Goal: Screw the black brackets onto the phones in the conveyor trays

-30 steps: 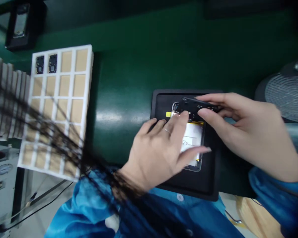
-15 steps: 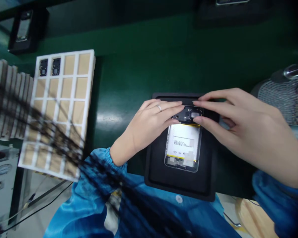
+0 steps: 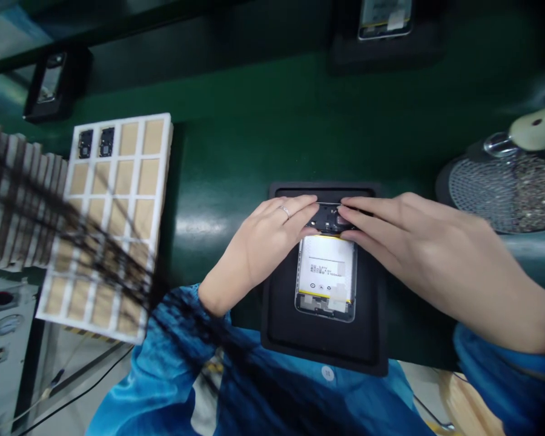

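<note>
An opened phone body (image 3: 326,312) lies on a black rubber mat (image 3: 281,327), its white-labelled battery (image 3: 326,266) facing up. A small black plastic bracket (image 3: 327,218) sits on the phone's top end, partly covered by fingers. My left hand (image 3: 263,248), with a ring on one finger, has its fingertips on the bracket's left side. My right hand (image 3: 418,254) comes in from the right, its thumb and fingers gripping the bracket's right side. Both hands stay above the battery.
A white foam tray (image 3: 138,136) holds two small black parts (image 3: 85,144) at the left, beside stacked trays (image 3: 22,194). Black mats with phones stand along the green bench's far side (image 3: 385,21). A round mesh disc (image 3: 504,194) lies right. Dark hair strands cross the left view.
The bracket has gone from tilted above the phone to lying flat on its top end. My left hand has moved off the battery to the bracket's left side. The view has shifted slightly.
</note>
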A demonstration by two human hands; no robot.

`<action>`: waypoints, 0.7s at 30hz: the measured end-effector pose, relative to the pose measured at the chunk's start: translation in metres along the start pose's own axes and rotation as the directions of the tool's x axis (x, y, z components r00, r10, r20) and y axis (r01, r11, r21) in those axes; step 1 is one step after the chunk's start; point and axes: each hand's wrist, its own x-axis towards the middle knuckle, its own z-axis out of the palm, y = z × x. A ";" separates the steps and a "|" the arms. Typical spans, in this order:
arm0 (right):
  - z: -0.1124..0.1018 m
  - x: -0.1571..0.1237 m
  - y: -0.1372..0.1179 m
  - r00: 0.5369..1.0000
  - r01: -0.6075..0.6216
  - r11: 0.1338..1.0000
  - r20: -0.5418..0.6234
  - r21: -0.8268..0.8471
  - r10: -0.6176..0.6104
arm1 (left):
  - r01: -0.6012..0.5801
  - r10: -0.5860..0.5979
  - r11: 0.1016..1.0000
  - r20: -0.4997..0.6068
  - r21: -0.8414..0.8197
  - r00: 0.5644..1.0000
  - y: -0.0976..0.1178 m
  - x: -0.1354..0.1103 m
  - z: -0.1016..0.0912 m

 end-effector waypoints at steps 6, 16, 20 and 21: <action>0.003 -0.001 -0.003 1.000 0.011 0.998 -0.004 -0.055 -0.011 | -0.020 0.020 0.999 -0.011 0.027 1.000 0.001 0.001 0.000; 0.005 -0.002 -0.014 0.989 -0.127 0.991 0.067 -0.051 0.130 | 0.028 -0.028 1.000 0.036 0.014 0.999 0.003 0.003 -0.001; -0.001 0.001 -0.023 0.975 -0.207 0.973 0.060 -0.103 0.214 | 0.032 -0.034 0.997 0.026 0.064 0.999 0.018 -0.001 -0.003; -0.001 0.002 -0.025 0.972 -0.225 0.970 0.054 -0.086 0.230 | 0.017 -0.019 0.997 0.020 0.082 1.000 0.024 -0.003 -0.002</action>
